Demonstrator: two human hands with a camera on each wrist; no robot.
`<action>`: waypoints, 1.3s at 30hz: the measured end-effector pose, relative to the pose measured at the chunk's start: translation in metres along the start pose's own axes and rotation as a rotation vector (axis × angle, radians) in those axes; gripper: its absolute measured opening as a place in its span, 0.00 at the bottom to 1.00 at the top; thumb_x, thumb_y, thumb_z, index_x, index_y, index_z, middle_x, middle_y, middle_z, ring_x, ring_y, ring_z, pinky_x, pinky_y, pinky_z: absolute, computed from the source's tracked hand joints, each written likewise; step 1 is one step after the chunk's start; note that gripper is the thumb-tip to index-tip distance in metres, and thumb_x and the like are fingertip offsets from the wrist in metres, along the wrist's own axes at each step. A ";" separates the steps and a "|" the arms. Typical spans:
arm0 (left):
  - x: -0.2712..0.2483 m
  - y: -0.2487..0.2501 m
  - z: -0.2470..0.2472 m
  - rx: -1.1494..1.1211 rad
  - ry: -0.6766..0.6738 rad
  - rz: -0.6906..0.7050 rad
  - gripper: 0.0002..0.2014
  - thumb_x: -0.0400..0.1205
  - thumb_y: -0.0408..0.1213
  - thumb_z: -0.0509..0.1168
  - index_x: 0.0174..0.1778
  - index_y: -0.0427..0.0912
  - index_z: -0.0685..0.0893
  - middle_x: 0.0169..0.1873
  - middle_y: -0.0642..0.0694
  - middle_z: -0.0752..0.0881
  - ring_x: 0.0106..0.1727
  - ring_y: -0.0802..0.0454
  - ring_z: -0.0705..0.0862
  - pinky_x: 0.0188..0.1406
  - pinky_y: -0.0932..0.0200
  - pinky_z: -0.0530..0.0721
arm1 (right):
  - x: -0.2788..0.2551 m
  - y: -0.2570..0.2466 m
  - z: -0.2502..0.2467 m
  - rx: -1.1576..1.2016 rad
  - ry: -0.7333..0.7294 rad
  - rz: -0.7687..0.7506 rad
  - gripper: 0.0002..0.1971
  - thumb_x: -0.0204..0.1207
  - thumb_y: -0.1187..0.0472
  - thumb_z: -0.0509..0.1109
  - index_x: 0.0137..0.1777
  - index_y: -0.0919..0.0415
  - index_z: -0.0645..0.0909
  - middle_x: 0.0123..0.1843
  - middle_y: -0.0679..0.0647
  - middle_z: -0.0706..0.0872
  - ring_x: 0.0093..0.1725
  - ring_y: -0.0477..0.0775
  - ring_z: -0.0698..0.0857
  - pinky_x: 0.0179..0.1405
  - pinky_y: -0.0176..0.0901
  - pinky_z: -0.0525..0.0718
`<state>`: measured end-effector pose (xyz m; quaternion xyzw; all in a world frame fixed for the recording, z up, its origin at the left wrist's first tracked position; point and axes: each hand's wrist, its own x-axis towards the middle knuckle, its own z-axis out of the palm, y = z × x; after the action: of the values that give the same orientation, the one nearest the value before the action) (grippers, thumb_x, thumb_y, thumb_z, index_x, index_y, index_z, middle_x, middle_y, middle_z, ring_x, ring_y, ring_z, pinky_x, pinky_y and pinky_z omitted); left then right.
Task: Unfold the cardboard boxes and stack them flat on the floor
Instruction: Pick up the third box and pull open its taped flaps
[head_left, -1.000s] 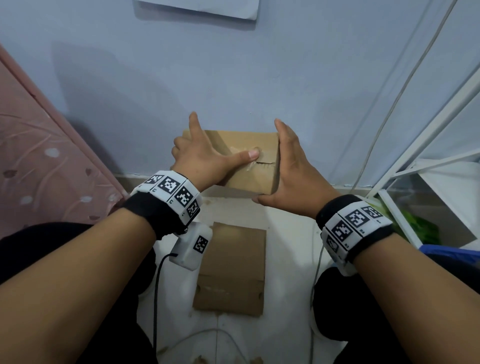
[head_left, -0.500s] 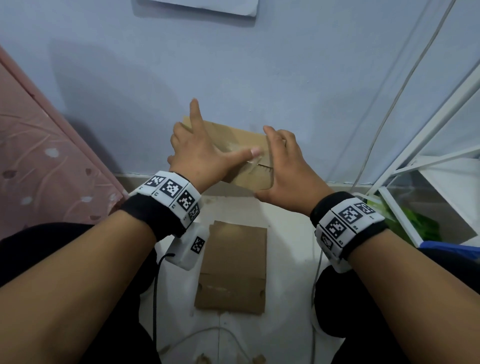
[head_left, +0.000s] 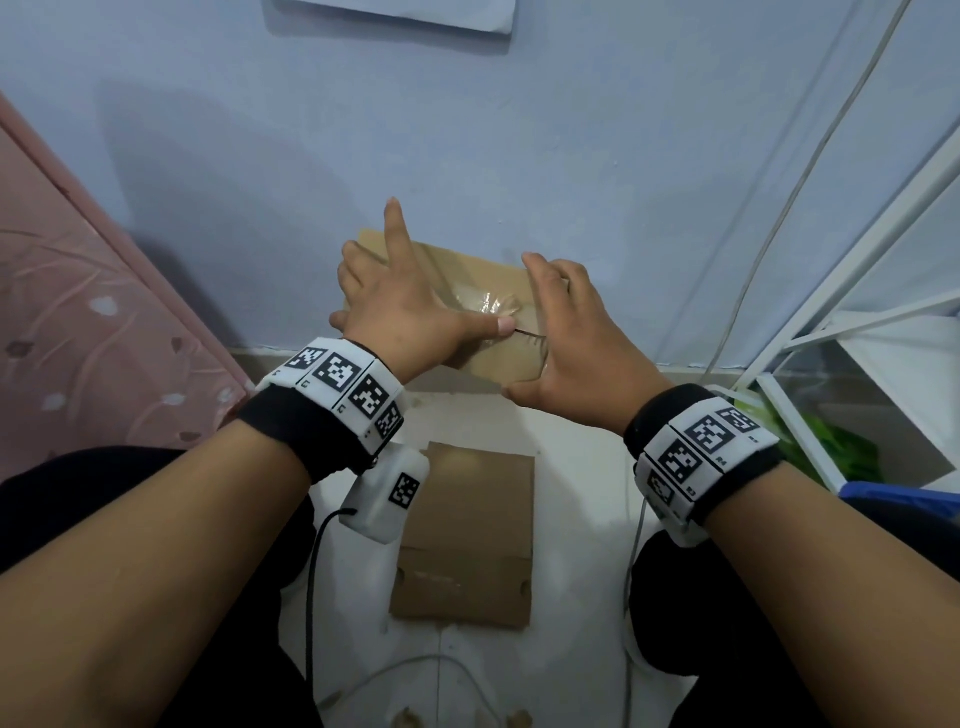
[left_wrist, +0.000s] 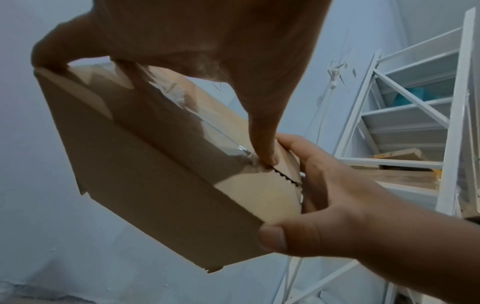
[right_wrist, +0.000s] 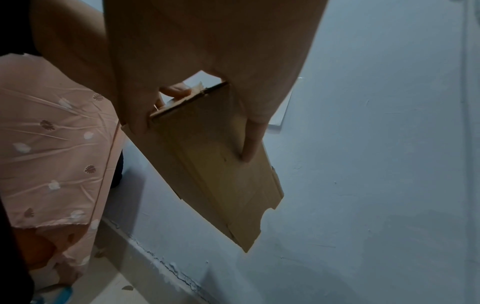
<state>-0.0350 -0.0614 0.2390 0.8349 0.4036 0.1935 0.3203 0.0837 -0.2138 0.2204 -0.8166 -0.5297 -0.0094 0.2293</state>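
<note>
**Both hands on a taped box held up before the wall**

A cardboard box (head_left: 483, 317) is held in the air in front of the pale blue wall (head_left: 571, 156), above the white floor (head_left: 582, 467), tilted so its left end sits higher than its right. It lies between the two hands.

The left hand (head_left: 400, 306) is on the left part of the box's near face. Its grip is clamped on the box: the thumb stretches right along the face and its tip presses at the seam where wrinkled clear tape (head_left: 488, 304) ends and a dark jagged split (left_wrist: 285, 176) starts. The index finger points up past the box's top edge; the other fingers curl over the left end.

The right hand (head_left: 571, 338) clamps the box's right end. Its thumb sits under the lower right corner, seen in the left wrist view, and its fingers curl over the end and lie on the far face, as the right wrist view shows.

On the floor below, nearer the person, a flattened cardboard box (head_left: 467, 535) lies flat between the person's knees. A pink patterned sheet (head_left: 78, 312) hangs at the left, and a white metal rack (head_left: 852, 312) stands at the right with a white cable (head_left: 779, 208) running down the wall beside it.
</note>
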 end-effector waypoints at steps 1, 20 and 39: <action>0.001 0.000 0.001 -0.006 0.004 -0.006 0.78 0.53 0.70 0.83 0.86 0.61 0.32 0.86 0.32 0.42 0.89 0.40 0.42 0.80 0.28 0.60 | 0.001 0.000 0.001 0.002 -0.005 0.002 0.62 0.60 0.51 0.86 0.87 0.55 0.49 0.80 0.56 0.57 0.80 0.59 0.63 0.72 0.47 0.74; 0.005 -0.002 -0.007 -0.197 -0.083 -0.016 0.66 0.65 0.64 0.82 0.89 0.59 0.42 0.83 0.41 0.55 0.86 0.42 0.53 0.83 0.40 0.63 | 0.000 0.001 -0.007 -0.060 -0.005 0.025 0.60 0.60 0.52 0.86 0.87 0.54 0.51 0.78 0.54 0.59 0.77 0.57 0.65 0.67 0.45 0.76; 0.010 -0.006 -0.002 -0.240 -0.102 -0.090 0.63 0.67 0.51 0.85 0.88 0.61 0.45 0.79 0.39 0.58 0.82 0.37 0.65 0.80 0.37 0.70 | -0.003 -0.002 -0.007 -0.221 -0.025 -0.001 0.62 0.60 0.48 0.86 0.88 0.54 0.50 0.82 0.57 0.59 0.80 0.58 0.64 0.58 0.53 0.84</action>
<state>-0.0335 -0.0499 0.2365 0.7805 0.3978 0.1829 0.4462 0.0822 -0.2185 0.2267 -0.8367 -0.5285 -0.0576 0.1314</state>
